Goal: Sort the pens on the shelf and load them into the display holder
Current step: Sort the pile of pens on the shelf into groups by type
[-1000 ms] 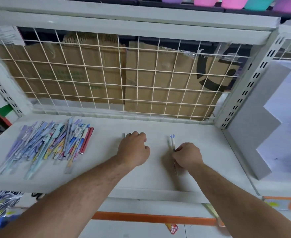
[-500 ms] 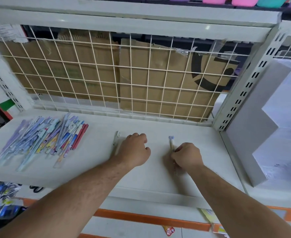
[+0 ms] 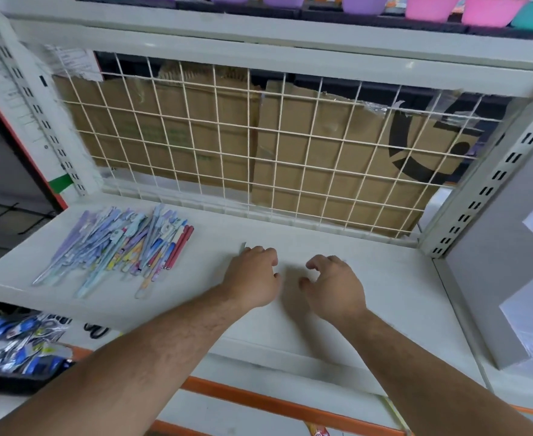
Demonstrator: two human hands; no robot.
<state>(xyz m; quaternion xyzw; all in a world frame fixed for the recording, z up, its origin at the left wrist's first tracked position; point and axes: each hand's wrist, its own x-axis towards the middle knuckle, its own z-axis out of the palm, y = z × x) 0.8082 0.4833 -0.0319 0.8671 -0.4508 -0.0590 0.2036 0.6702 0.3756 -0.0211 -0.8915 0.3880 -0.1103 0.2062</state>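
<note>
— On the shelf (image 3: 384,278), left end, what is entered?
— Item 1: pens (image 3: 123,247), one loose heap, mixed blue, lilac and red, lying flat.
— And mid-shelf?
— Item 2: left hand (image 3: 255,278), knuckles up, fingers curled over a pale pen (image 3: 243,246) whose tip pokes out beyond them. Item 3: right hand (image 3: 334,284), just beside it, fingers half bent and apart, holding nothing.
— Behind?
— Item 4: wire grid (image 3: 290,152), with cardboard (image 3: 321,171) behind it.

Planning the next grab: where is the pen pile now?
Head view: the pen pile lies on the left part of the shelf, left of the left hand.
</note>
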